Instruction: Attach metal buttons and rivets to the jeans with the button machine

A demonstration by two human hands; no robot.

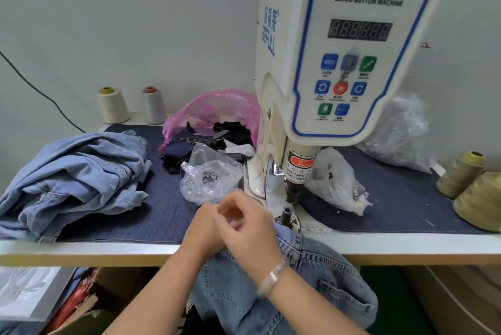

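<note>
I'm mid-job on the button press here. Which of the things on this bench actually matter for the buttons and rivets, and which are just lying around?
For the job:
- button machine, lower die post
- jeans under both hands (left hand, right hand)
- clear bag of metal pieces
- second clear bag

Lying about:
- denim pile
- pink bag of scraps
- thread cones

i'm looking at a garment workshop: a servo button machine (344, 63) on a denim-covered worktable (135, 249), thread cones (113, 105), a pile of jeans (73, 177) and bagged fabric scraps (214, 123).
</note>
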